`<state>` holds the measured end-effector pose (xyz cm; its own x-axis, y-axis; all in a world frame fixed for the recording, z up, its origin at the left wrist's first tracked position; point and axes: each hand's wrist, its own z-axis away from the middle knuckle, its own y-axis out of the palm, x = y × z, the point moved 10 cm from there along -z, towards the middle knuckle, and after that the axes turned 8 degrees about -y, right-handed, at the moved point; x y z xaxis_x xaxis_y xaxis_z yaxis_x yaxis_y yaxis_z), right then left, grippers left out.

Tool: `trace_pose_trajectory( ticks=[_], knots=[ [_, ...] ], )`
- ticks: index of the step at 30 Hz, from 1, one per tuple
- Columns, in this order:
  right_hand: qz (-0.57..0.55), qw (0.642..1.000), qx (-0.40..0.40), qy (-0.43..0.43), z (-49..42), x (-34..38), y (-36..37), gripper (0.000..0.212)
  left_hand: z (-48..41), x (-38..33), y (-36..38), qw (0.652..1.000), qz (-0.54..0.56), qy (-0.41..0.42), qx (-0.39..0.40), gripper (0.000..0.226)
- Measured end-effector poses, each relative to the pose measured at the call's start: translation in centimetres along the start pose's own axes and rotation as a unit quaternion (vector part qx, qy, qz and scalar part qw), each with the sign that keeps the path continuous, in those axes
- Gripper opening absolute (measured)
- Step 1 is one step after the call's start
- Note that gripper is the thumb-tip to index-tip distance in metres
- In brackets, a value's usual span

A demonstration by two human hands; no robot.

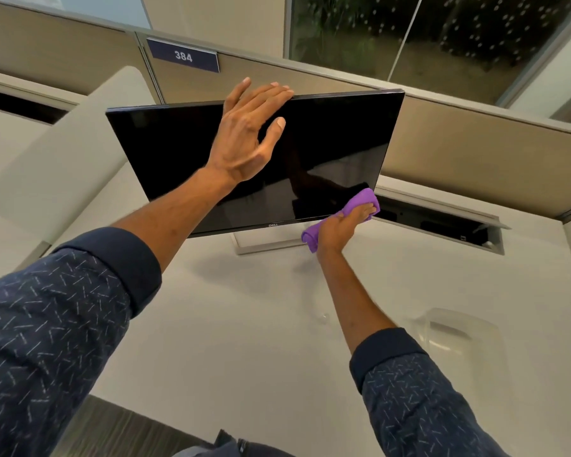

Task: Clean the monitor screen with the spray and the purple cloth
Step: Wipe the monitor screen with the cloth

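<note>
A black monitor (178, 153) with a dark, switched-off screen stands on a silver base (261, 247) on the white desk (244, 324). My left hand (244, 136) rests over the monitor's top edge, fingers curled behind it and thumb on the screen. My right hand (340, 229) is closed on the crumpled purple cloth (360, 201) and presses it against the screen's lower right corner. A clear bottle-like object (459, 328), possibly the spray, lies blurred on the desk at the right.
A beige cubicle partition (475, 153) with a blue "384" sign (182, 56) runs behind the monitor. Open cable troughs (442, 222) sit in the desk at the back right and back left. A pale chair back (66, 159) stands to the left.
</note>
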<state>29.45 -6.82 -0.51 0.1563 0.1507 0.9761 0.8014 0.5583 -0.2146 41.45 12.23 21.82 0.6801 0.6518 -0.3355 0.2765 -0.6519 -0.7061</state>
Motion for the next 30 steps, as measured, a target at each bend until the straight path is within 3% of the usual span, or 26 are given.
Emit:
trace_pose_trajectory(
  ticks=[6,14,24,30],
  knots=[
    [-0.051,0.994,-0.026,0.090,-3.5,-0.9,-0.3,0.076,-0.2,-0.2,0.0,0.998,-0.002,0.001,0.061,0.052],
    [-0.021,0.993,-0.031,0.109,1.0,0.1,3.5,0.082,0.1,0.4,-1.1,0.977,-0.088,0.065,0.184,0.061],
    [0.007,0.993,-0.032,0.112,4.8,0.6,6.8,0.088,4.6,10.0,-10.4,0.977,-0.150,-0.036,0.147,0.057],
    [0.019,0.994,-0.026,0.105,9.1,1.9,10.3,0.088,6.5,11.9,-11.7,0.980,-0.123,-0.068,0.142,0.057]
  ],
)
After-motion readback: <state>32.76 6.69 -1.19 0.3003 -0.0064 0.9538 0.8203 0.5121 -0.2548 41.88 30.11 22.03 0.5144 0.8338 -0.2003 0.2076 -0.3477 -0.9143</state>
